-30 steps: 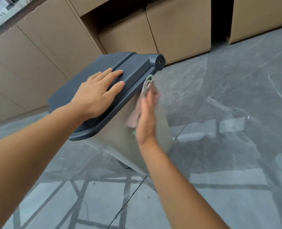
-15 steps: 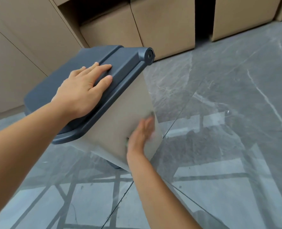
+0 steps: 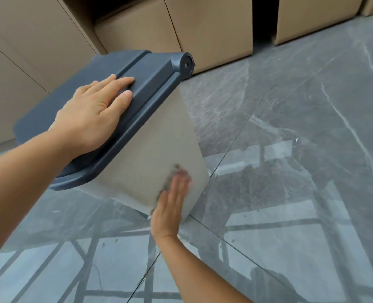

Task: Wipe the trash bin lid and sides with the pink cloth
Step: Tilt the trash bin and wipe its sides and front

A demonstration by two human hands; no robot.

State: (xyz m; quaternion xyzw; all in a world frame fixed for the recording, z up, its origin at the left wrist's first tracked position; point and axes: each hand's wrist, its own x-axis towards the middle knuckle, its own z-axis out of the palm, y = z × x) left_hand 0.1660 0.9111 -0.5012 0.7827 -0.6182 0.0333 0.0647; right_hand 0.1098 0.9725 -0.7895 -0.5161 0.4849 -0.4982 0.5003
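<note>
A trash bin with a light grey side (image 3: 150,149) and a dark grey lid (image 3: 146,71) stands tilted on the floor. My left hand (image 3: 91,114) lies flat on the lid, fingers spread toward the hinge. Low on the bin's side, near its bottom corner, my right hand (image 3: 170,204) presses flat. The pink cloth (image 3: 189,178) is almost wholly hidden under that palm; only a blurred pinkish edge shows at the fingertips.
Glossy grey marble floor tiles (image 3: 290,127) spread to the right and in front. Tan cabinet fronts (image 3: 209,29) line the back, with a dark gap (image 3: 264,16) between two of them. More tan panels (image 3: 12,62) stand at the left.
My right hand slid with the cloth from just under the lid's rim down to the bin's lower corner. The left hand stayed on the lid.
</note>
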